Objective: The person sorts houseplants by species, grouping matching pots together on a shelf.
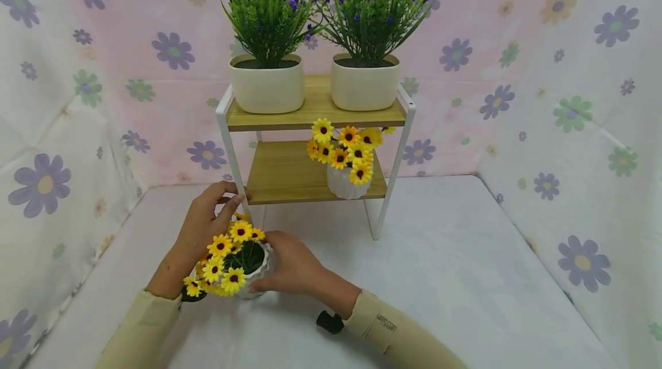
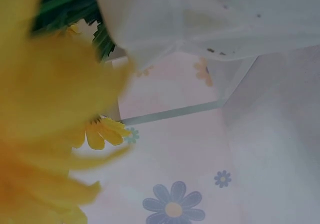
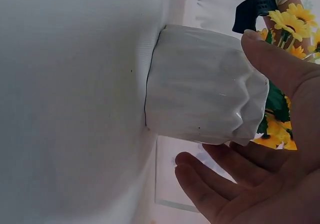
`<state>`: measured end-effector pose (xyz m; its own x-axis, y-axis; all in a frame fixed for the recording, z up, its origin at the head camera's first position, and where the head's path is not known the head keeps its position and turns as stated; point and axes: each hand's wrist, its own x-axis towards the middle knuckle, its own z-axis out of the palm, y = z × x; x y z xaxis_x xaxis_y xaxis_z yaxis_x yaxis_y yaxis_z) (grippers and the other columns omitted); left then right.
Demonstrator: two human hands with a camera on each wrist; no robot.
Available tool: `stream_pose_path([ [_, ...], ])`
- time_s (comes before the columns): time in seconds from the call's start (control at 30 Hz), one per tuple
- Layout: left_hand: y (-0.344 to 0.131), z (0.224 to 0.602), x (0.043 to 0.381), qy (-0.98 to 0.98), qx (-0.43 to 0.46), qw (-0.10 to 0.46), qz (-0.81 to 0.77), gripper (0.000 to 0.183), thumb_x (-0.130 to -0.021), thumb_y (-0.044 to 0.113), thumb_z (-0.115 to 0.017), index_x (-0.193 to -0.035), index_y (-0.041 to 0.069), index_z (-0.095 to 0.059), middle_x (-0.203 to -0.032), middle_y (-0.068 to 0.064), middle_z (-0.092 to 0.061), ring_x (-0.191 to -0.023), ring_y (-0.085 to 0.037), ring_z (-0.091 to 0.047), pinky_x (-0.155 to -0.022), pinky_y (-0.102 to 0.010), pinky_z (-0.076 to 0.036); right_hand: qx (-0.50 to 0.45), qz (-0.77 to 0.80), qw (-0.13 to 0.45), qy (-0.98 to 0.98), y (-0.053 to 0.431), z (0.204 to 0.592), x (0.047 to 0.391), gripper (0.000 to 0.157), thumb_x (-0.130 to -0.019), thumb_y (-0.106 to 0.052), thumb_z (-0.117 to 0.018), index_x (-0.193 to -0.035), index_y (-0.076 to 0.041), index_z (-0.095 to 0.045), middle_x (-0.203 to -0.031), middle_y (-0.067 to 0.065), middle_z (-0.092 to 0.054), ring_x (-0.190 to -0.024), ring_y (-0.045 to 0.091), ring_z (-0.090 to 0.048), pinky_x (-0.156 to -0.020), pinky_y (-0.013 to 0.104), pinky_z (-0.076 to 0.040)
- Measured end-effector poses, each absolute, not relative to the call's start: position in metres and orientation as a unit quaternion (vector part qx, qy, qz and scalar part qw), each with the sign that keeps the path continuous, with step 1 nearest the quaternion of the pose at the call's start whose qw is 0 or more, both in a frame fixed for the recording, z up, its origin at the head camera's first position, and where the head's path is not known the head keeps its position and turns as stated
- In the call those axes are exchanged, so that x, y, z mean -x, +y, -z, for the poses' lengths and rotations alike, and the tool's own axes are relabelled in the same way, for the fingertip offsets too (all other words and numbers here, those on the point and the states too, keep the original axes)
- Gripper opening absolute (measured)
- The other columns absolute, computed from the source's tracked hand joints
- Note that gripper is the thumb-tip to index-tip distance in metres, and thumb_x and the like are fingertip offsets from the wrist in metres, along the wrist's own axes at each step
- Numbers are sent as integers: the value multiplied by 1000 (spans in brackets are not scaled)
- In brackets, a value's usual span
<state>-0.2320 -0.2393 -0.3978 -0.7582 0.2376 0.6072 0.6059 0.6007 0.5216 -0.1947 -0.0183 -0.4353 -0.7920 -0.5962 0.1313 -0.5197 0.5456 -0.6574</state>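
A white ribbed flowerpot [image 1: 265,274] with yellow artificial daisies [image 1: 221,245] stands on the cloth in front of the shelf's left side. My right hand [image 1: 297,265] holds it from the right. In the right wrist view the thumb lies at the rim of the pot [image 3: 200,84] and the fingers are along its opposite side. Behind the blooms, my left hand [image 1: 204,222] grips the left front leg of the two-tier shelf [image 1: 235,165], thumb in front and fingers reaching behind. Blurred yellow petals [image 2: 60,84] fill much of the left wrist view.
On the shelf's wooden top stand two cream planters [image 1: 267,88] with purple-flowered greenery. A matching pot of daisies [image 1: 349,182] sits on the lower tier, at its right. White cloth [image 1: 439,277] covers the table, and flower-printed fabric [image 1: 170,110] hangs behind and at both sides.
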Motion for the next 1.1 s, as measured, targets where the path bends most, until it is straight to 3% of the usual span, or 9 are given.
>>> stream_pose_path([
  [0.13,-239,398,232,-857,248,245,379,11,-106,2,-62,-117,3,-65,-112,-7,-75,-108,-14,-67,-99,-7,-42,340,379,63,859,-25,440,201,86,-75,-41,-98,-148,-23,-55,-134,-13,-65,-118,-1,-59,-104,24,-51],
  [0.33,-239,398,231,-858,246,241,381,10,-107,2,-61,-116,3,-64,-113,-6,-75,-108,-16,-67,-100,-6,-42,379,420,97,819,-35,444,209,87,-75,-27,-100,-148,-25,-53,-135,-17,-62,-121,-4,-57,-109,22,-46],
  [0.63,-239,397,231,-859,245,245,378,10,-106,1,-62,-116,2,-64,-113,-8,-76,-107,-15,-67,-98,-6,-43,350,463,118,805,-34,452,210,92,-75,-30,-100,-152,-28,-48,-140,-17,-59,-125,-2,-56,-110,25,-47],
  [1.1,-239,393,232,-860,257,252,362,10,-104,-1,-64,-114,1,-65,-113,-10,-75,-105,-29,-71,-97,-6,-44,312,473,166,807,-20,437,207,95,-73,-34,-100,-153,-27,-49,-139,-17,-60,-121,0,-58,-103,26,-51],
])
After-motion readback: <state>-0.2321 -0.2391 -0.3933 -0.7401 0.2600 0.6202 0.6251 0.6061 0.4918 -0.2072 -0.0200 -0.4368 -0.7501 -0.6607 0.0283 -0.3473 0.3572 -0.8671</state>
